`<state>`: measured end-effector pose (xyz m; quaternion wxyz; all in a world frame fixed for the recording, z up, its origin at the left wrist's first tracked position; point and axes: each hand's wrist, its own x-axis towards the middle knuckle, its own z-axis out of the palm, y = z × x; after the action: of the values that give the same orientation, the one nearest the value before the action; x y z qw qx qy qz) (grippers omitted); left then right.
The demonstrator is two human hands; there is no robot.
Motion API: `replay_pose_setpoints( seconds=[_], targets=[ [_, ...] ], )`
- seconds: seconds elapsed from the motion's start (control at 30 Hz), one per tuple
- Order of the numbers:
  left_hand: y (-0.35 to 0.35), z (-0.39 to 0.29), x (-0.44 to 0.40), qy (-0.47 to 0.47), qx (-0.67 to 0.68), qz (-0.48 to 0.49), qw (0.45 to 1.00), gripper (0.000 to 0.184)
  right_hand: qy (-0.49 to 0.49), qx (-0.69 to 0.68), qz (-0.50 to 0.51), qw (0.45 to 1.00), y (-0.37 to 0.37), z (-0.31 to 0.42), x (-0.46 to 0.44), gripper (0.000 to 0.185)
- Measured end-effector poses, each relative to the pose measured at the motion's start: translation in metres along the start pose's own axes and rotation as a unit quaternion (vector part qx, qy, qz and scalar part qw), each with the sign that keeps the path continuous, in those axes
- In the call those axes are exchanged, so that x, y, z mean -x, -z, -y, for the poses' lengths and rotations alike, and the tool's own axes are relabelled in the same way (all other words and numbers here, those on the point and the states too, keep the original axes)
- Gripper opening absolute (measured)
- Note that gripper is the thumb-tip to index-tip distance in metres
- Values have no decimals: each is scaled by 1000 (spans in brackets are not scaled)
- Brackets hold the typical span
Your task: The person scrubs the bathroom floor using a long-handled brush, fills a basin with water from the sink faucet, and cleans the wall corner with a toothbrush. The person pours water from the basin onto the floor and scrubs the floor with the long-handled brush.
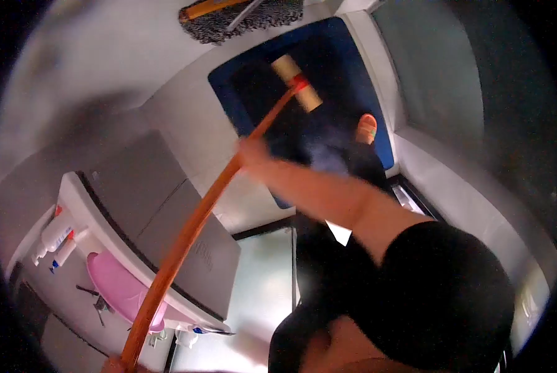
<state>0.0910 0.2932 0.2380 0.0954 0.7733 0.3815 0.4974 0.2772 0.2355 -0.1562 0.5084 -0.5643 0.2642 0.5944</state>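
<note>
A long wooden-handled tool point(191, 233) runs from the bottom left up to the dark blue mat point(337, 46). At its far end is a short tan crosspiece with a red part at the joint; its exact kind I cannot tell. My right hand point(253, 156), slightly blurred, is closed around the handle about midway, its arm reaching in from a black sleeve. Closed at the handle's near end is my left hand point(120, 365), mostly cut off by the bottom edge. The crosspiece appears over the mat; whether it touches is unclear.
One orange slipper point(366, 128) shows at the mat's right. A grey shaggy mop head point(241, 22) lies beyond the mat. Left, a white counter point(113, 227) over grey cabinet doors point(160, 199) holds a pink basin point(120, 286) and bottles point(55, 235). Walls stand close on both sides.
</note>
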Motion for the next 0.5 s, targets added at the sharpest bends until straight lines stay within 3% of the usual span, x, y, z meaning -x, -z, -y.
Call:
replay_pose_setpoints(
  seconds=[0.03, 0.07, 0.1, 0.13, 0.17, 0.2, 0.23, 0.27, 0.3, 0.33, 0.37, 0.4, 0.43, 0.47, 0.5],
  targets=[
    [9, 27, 18, 171, 207, 66, 961, 29, 51, 39, -14, 998, 34, 27, -15, 21],
    [-8, 44, 33, 329, 396, 125, 848, 23, 159, 195, 10, 968, 70, 50, -48, 20],
    [-51, 50, 53, 419, 544, 22, 727, 31, 356, 560, -5, 748, 106, 76, -72, 19],
    [-87, 58, 73, 402, 516, 25, 756, 33, 441, 699, -53, 559, 133, 96, -95, 19],
    [-119, 51, 84, 440, 504, 4, 744, 34, 451, 710, -66, 537, 151, 111, -122, 19],
    [-135, 48, 90, 477, 492, -17, 729, 35, 438, 429, -39, 789, 173, 114, -181, 23],
    [-135, 56, 83, 478, 487, -19, 731, 35, 394, 271, -16, 878, 168, 111, -208, 24],
    [-133, 66, 76, 465, 463, -31, 753, 34, 353, 91, -7, 931, 162, 108, -234, 26],
    [-129, 71, 68, 457, 441, -37, 772, 34, 481, 413, -63, 771, 129, 104, -202, 27],
    [-109, 80, 56, 465, 411, -66, 782, 34, 448, 582, -98, 672, 85, 93, -173, 29],
    [-79, 93, 42, 454, 426, -61, 780, 35, 418, 723, -123, 537, 42, 82, -145, 31],
    [-48, 106, 27, 442, 441, -55, 779, 37, 403, 717, -94, 561, 0, 64, -132, 26],
    [-22, 111, 11, 389, 332, -79, 856, 37, 402, 687, -76, 600, -38, 32, -147, 21],
    [-5, 99, -1, 406, 322, -109, 848, 35, 400, 655, -59, 639, -74, 1, -161, 17],
    [68, 125, -21, 396, 450, 94, 795, 25, 397, 621, -42, 675, -110, -28, -174, 14]
  ],
)
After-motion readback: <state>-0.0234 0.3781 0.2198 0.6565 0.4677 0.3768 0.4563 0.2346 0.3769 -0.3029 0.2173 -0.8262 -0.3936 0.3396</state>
